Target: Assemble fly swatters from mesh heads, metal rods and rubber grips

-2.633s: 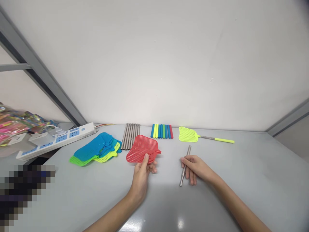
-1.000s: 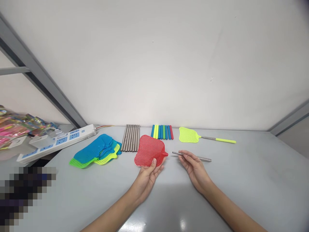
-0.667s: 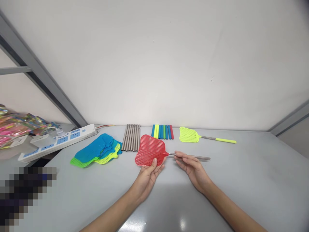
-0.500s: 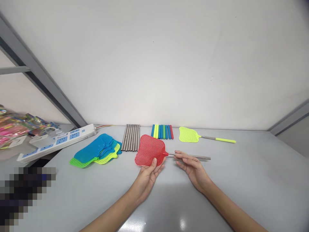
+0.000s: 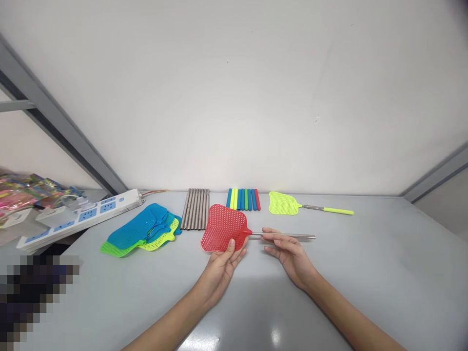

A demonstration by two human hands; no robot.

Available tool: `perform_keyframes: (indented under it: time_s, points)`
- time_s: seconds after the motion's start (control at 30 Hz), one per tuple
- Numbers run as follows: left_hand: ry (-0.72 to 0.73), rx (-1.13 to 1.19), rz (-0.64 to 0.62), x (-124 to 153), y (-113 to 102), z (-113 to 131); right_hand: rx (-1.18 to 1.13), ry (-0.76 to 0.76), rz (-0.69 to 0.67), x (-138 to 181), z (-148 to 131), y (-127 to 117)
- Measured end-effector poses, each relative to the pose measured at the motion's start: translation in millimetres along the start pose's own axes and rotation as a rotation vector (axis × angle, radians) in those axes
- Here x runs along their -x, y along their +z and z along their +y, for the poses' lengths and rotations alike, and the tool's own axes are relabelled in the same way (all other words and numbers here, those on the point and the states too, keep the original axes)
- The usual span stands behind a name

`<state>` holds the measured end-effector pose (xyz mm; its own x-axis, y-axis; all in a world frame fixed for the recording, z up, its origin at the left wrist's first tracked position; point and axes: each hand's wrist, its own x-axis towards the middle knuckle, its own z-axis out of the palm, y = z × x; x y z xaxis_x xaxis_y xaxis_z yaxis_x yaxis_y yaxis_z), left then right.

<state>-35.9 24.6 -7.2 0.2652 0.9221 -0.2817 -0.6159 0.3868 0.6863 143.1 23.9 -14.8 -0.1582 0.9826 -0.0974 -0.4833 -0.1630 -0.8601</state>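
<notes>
Foremost: left hand [image 5: 219, 270], closed on the near edge of the red head [image 5: 224, 225] above the surface [image 5: 369, 263], thumb on top, fingers beneath. Right hand [image 5: 292, 256], fingers part-curled round the rod [image 5: 306, 237], right of the red head, thin end at its neck. Red head: apparently light, flexible plastic; best held by rim or neck. Rod: probably stiff, smooth, slightly slippery; best gripped near the neck. Left of the red head: stacked heads [image 5: 133, 226]. Behind it: row of rods [image 5: 195, 209], leftward; coloured grips [image 5: 242, 200]; yellow swatter [image 5: 284, 204], rightward.
</notes>
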Motion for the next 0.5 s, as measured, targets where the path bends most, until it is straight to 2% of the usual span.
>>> perform_keyframes:
  time_s: [0.5]
  points:
    - [-0.01, 0.034, -0.002, -2.2, -4.2, -2.0, -0.032, 0.007, -0.002, -1.5, 1.8, -2.3]
